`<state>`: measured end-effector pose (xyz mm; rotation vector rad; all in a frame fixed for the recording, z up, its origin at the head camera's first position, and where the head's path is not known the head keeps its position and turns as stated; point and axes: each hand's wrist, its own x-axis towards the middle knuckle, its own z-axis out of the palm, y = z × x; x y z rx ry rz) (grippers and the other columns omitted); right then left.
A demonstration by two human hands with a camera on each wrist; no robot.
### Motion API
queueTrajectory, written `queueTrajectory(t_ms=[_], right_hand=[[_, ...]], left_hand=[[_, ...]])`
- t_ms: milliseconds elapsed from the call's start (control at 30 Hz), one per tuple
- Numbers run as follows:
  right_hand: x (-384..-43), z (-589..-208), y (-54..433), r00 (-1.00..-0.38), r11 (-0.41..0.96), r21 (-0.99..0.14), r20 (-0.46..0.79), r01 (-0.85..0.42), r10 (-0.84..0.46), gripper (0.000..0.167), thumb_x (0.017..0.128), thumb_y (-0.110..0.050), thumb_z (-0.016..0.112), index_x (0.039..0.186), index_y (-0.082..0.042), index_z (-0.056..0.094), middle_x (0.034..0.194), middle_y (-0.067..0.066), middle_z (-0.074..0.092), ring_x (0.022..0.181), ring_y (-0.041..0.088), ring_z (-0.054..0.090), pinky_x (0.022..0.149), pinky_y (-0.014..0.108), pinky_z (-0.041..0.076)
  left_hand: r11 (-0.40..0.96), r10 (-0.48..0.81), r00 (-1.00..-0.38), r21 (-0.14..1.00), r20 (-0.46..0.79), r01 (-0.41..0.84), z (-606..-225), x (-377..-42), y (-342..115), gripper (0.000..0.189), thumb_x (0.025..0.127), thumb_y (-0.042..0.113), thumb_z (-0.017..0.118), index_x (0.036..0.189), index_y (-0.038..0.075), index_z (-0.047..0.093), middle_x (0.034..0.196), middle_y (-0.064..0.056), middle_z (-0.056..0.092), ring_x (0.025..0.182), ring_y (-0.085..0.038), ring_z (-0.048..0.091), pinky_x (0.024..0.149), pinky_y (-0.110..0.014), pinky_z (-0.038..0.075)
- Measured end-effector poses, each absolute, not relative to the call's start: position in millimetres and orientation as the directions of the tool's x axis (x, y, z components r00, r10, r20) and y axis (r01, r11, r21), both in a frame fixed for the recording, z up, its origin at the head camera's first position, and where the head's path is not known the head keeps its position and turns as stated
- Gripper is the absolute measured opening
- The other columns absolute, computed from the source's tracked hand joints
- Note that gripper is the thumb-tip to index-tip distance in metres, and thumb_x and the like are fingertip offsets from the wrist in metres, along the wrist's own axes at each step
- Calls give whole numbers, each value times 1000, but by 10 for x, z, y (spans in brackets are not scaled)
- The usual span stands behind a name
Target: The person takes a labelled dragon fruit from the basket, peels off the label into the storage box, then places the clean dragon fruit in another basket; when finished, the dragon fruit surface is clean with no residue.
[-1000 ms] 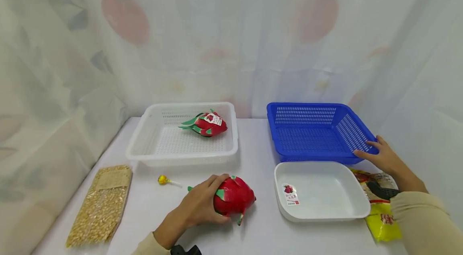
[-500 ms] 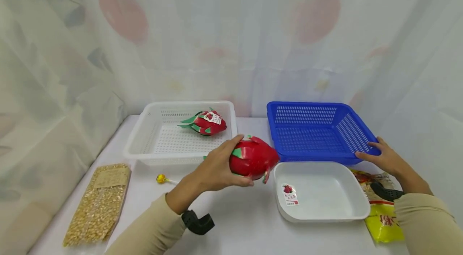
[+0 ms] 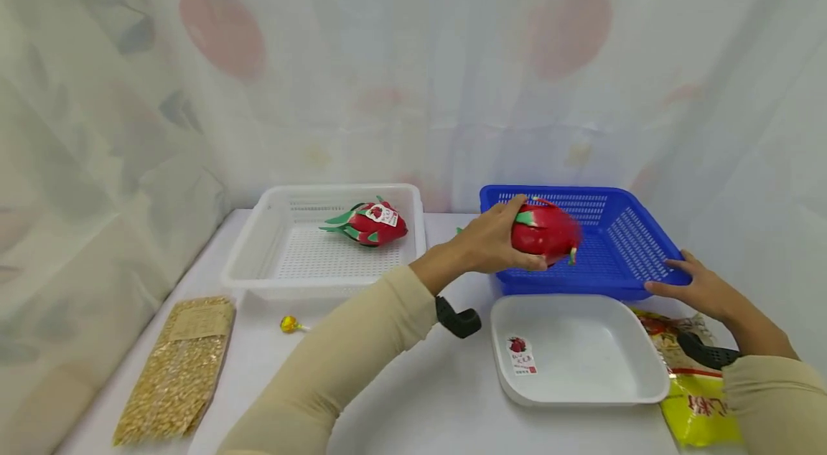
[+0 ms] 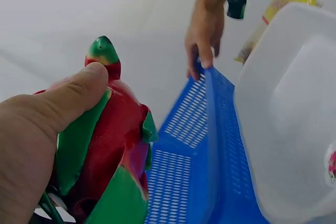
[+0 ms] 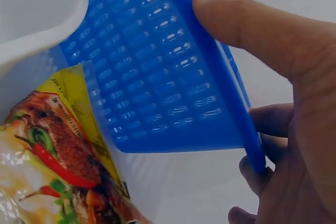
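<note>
My left hand (image 3: 487, 241) grips a red dragon fruit (image 3: 546, 232) with green-tipped scales, up over the left part of the blue basket (image 3: 636, 247). In the left wrist view the thumb lies along the side of the dragon fruit (image 4: 118, 129); the other fingers are hidden behind it. At the basket's front right corner, my right hand (image 3: 704, 290) holds the rim. The right wrist view shows the thumb on one side of the rim (image 5: 231, 87) and fingers curled at the other. A second dragon fruit (image 3: 371, 223), with a label, lies in the white basket (image 3: 258, 272).
A white tray (image 3: 581, 358) with a dragon fruit sticker stands before the blue basket. A yellow food packet (image 3: 701, 405) lies right of it, partly under my right arm. On the left are a lollipop (image 3: 291, 324) and a bag of yellow grains (image 3: 177, 369).
My left hand has lifted the dragon fruit off the table and carried it right and away from me, over the blue basket. My right hand stays on the basket rim.
</note>
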<state>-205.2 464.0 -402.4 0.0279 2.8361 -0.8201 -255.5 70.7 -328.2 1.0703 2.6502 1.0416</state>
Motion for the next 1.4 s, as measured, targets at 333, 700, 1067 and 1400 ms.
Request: queueTrajectory(t_ms=[333, 700, 1067, 1400], right_hand=[[-2055, -4002, 4659, -981, 861, -506, -188, 55, -48, 102, 88, -51, 60, 141, 20, 9, 137, 50, 9, 112, 73, 23, 79, 79, 29], [-2011, -4009, 4677, -980, 871, -485, -199, 82, -18, 101, 87, -51, 61, 141, 20, 14, 138, 49, 8, 113, 72, 22, 81, 77, 31], [-1989, -3996, 4671, -982, 865, -494, -189, 83, -13, 102, 87, -50, 63, 141, 20, 12, 137, 49, 12, 113, 72, 26, 80, 76, 32], [-2029, -4013, 4635, -985, 864, -496, -171, 83, -4, 101, 86, -50, 63, 141, 20, 17, 139, 48, 12, 114, 71, 26, 81, 76, 33]], left_hand=[[571, 671, -741, 624, 21, 534, -3410, -2760, 1354, 99, 79, 37, 79, 154, 19, 16, 136, -3, 42, 119, -15, 44, 75, -20, 50], [636, 683, -730, 489, 1, 596, -3722, -2864, 1705, 94, 75, 42, 82, 149, 15, 32, 130, 4, 51, 111, -12, 52, 77, -19, 48], [669, 641, -767, 503, -17, 548, -4035, -3010, 1836, 80, 79, 46, 77, 144, 12, 45, 122, 2, 56, 101, -8, 51, 74, -16, 46], [475, 641, -751, 851, -159, 225, -4101, -3048, 1862, 62, 89, 9, 68, 145, 4, 42, 132, -5, 55, 112, -14, 55, 88, -24, 46]])
